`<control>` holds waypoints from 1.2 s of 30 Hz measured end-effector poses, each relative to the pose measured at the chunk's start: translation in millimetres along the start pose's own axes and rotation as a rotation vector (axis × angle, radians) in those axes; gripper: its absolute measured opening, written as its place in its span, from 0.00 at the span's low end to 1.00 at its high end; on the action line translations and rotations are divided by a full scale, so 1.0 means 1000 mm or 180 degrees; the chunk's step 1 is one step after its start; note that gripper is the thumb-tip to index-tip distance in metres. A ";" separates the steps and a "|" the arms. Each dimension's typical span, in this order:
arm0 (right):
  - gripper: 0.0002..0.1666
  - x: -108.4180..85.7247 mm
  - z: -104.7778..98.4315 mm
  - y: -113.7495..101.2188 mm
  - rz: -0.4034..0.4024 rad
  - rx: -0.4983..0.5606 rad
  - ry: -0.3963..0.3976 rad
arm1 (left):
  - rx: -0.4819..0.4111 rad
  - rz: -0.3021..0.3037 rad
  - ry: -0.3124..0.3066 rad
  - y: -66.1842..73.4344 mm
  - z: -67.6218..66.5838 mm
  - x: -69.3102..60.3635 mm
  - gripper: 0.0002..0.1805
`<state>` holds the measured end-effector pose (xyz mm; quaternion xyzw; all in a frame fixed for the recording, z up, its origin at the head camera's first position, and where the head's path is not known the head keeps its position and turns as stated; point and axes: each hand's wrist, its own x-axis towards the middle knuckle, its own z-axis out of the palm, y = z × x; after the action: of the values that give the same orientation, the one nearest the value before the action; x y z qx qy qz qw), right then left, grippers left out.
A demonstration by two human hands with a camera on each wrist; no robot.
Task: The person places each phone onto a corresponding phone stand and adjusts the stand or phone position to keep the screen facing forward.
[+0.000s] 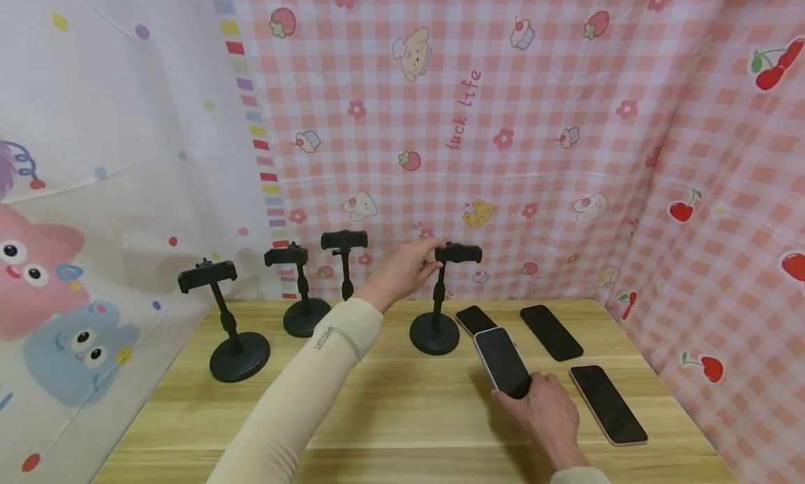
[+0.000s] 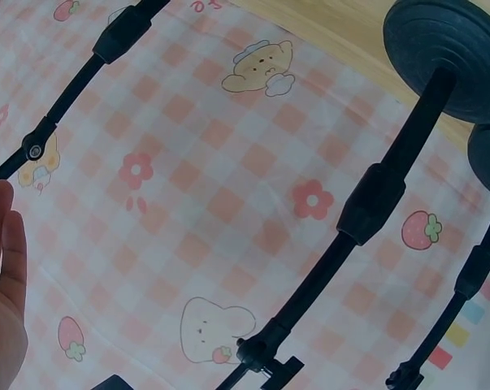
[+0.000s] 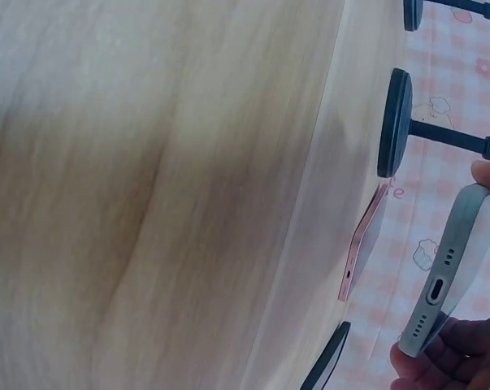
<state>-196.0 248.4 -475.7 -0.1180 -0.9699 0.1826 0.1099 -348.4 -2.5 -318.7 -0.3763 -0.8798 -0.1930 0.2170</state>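
My left hand (image 1: 402, 271) pinches the left end of the clamp on the rightmost black phone stand (image 1: 435, 332). In the left wrist view, fingers of the left hand (image 2: 6, 284) reach the end of that stand (image 2: 72, 89) at the left edge. A pale-edged phone (image 1: 502, 362) is gripped by its lower part in my right hand (image 1: 548, 418), screen up and tilted. The right wrist view shows the bottom edge of this phone (image 3: 436, 288), with its port, between the thumb and fingers of the right hand (image 3: 456, 349).
Three more black stands, one at the left (image 1: 240, 357), one behind it (image 1: 306, 318) and one partly behind my left forearm (image 1: 345, 260), stand on the wooden table (image 1: 390, 414). Phones lie at the back (image 1: 473, 319), back right (image 1: 551, 332) and right (image 1: 608, 405). Patterned cloth hangs behind.
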 end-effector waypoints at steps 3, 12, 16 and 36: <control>0.51 0.001 0.002 -0.003 0.0019 0.0044 0.0062 | -0.0012 0.0013 0.0002 0.000 -0.001 0.000 0.19; 0.54 0.002 0.003 -0.012 -0.0026 0.0138 0.0184 | 0.0007 0.0017 0.0013 0.000 -0.001 0.001 0.19; 0.55 0.003 0.003 -0.016 -0.0017 0.0179 0.0228 | -0.0005 0.0002 -0.0003 0.000 -0.001 0.000 0.20; 0.52 0.008 -0.003 -0.040 -0.0053 0.0515 0.0667 | -0.0050 0.0003 0.0003 -0.001 0.000 0.000 0.20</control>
<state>-210.1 215.2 -456.2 -0.1192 -0.9361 0.2460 0.2213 -349.1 -3.0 -319.4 -0.3783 -0.8780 -0.2000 0.2146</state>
